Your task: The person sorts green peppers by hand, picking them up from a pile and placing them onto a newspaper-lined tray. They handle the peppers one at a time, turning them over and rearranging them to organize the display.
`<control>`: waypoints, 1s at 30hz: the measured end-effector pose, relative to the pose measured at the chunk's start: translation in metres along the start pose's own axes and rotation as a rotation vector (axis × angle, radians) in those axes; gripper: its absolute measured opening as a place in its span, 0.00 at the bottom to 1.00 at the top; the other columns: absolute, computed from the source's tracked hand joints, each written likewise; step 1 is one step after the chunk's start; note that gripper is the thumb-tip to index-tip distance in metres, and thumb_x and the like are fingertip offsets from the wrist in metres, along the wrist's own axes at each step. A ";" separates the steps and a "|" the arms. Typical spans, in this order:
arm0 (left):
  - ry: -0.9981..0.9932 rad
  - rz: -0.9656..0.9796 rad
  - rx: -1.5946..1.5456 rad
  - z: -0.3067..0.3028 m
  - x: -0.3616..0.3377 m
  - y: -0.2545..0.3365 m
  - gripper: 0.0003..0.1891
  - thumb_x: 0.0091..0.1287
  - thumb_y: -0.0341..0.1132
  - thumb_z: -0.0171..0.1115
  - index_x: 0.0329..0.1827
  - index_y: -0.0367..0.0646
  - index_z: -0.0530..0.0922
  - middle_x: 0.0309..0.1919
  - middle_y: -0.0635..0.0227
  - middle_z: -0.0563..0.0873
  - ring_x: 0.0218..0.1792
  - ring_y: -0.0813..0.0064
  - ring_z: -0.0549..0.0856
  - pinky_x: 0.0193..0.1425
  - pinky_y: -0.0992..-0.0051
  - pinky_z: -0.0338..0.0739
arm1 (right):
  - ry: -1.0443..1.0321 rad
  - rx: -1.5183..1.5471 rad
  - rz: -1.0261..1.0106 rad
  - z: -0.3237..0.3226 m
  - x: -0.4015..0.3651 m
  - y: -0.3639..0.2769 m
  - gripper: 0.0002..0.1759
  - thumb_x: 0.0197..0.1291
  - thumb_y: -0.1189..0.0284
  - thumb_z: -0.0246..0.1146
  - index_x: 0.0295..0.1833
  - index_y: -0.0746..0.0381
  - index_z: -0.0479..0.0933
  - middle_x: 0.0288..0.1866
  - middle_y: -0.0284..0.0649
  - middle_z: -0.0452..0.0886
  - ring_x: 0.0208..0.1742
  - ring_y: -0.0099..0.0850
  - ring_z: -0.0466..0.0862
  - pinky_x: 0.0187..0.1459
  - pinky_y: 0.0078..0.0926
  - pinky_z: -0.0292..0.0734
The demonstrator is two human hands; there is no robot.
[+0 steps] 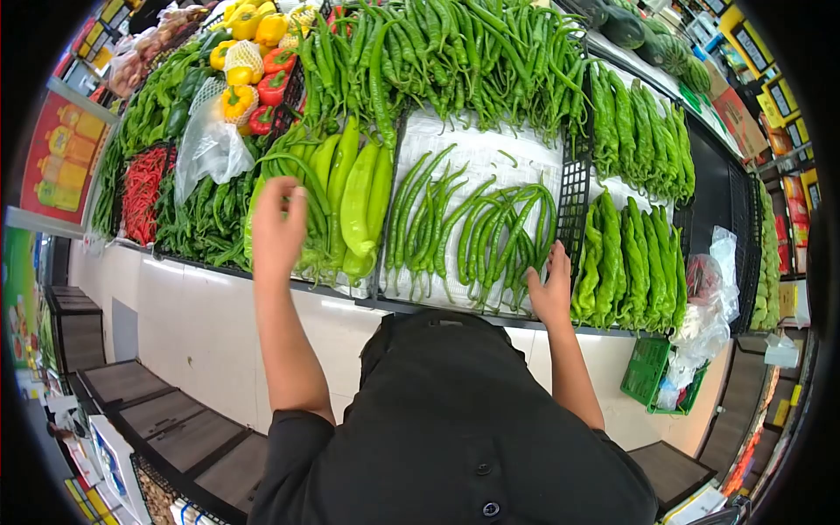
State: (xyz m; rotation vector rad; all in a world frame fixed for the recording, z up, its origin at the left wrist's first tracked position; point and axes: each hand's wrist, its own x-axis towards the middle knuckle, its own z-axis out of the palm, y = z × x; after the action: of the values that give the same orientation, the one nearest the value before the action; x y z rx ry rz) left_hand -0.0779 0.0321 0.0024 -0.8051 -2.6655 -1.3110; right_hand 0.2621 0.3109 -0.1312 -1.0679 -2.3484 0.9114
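My left hand point(280, 223) is raised over the left section, its fingers curled around a few thin, curved green chili peppers point(308, 171). Below and beside it lie broad, pale green peppers point(360, 201). My right hand point(551, 289) rests at the right end of a row of long green chili peppers point(499, 232), thumb and fingers apart, touching the ends of the bent ones. These peppers lie on a white liner point(472, 162). The fingers of my left hand partly hide what they hold.
A large heap of long green chilies point(455, 52) fills the back. A black crate wall point(575, 197) divides off wrinkled green peppers point(626, 262) on the right. Red chilies point(144, 192), yellow bell peppers point(271, 31) and a plastic bag point(210, 149) are left. A green basket point(646, 372) stands low right.
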 end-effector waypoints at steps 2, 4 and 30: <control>0.007 -0.173 0.218 -0.008 0.018 -0.055 0.26 0.70 0.44 0.67 0.65 0.39 0.73 0.51 0.48 0.84 0.47 0.56 0.85 0.52 0.61 0.80 | -0.004 0.036 -0.032 0.000 0.003 -0.012 0.43 0.62 0.79 0.65 0.79 0.72 0.54 0.68 0.59 0.68 0.68 0.55 0.74 0.68 0.44 0.71; 0.036 -0.151 0.345 0.002 0.030 -0.075 0.37 0.67 0.51 0.69 0.73 0.40 0.67 0.56 0.43 0.81 0.53 0.49 0.85 0.56 0.57 0.80 | -0.038 0.084 -0.061 0.002 0.004 -0.020 0.43 0.61 0.79 0.66 0.79 0.71 0.54 0.69 0.58 0.68 0.67 0.53 0.74 0.67 0.43 0.73; -0.213 0.340 0.858 0.038 0.061 -0.051 0.12 0.60 0.32 0.61 0.47 0.55 0.81 0.37 0.62 0.88 0.49 0.54 0.84 0.54 0.52 0.70 | -0.242 0.272 -0.184 0.009 -0.013 -0.052 0.39 0.65 0.79 0.64 0.79 0.65 0.58 0.69 0.52 0.69 0.58 0.40 0.81 0.60 0.36 0.78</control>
State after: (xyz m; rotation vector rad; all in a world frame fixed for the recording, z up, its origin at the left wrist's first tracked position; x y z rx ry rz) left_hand -0.1485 0.0617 -0.0415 -1.1850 -2.6542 0.0310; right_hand 0.2384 0.2720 -0.1021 -0.6544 -2.3717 1.3036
